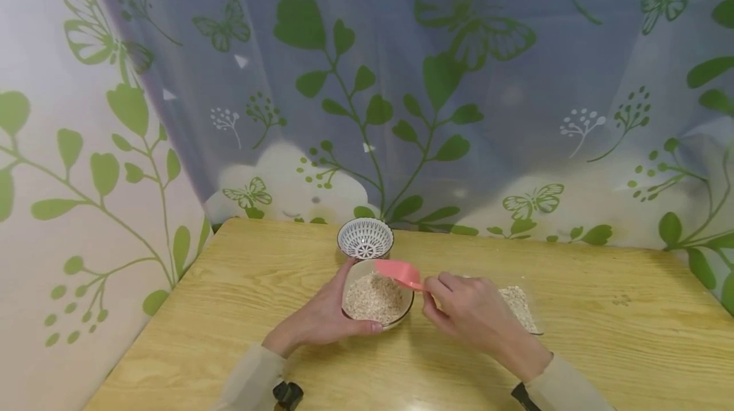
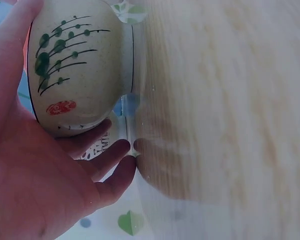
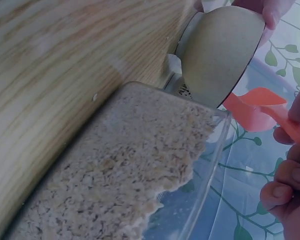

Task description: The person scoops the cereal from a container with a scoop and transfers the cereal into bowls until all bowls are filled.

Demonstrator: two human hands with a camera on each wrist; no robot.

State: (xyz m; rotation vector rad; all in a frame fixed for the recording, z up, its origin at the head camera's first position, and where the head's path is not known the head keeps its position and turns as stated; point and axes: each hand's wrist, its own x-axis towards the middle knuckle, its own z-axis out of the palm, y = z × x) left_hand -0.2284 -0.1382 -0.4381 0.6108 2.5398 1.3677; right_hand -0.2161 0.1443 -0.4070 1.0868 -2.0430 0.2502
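A cream bowl [image 1: 376, 299] filled with oat-like flakes stands on the wooden table [image 1: 602, 347]. My left hand [image 1: 321, 315] cups its left side, thumb on the near rim; in the left wrist view the bowl [image 2: 75, 65] shows green sprigs and a red stamp against my palm [image 2: 45, 180]. My right hand [image 1: 467, 309] pinches the handle of a pink scoop [image 1: 399, 272], whose head is over the bowl's far right rim. The right wrist view shows the scoop [image 3: 255, 107] beside the bowl [image 3: 222, 50].
A small white bowl with a dark lattice pattern [image 1: 365, 238] stands just behind the cream bowl. A clear container of flakes [image 1: 518, 308] lies right of my right hand, seen close as [image 3: 120, 170]. A leaf-printed curtain [image 1: 401, 79] hangs behind the table.
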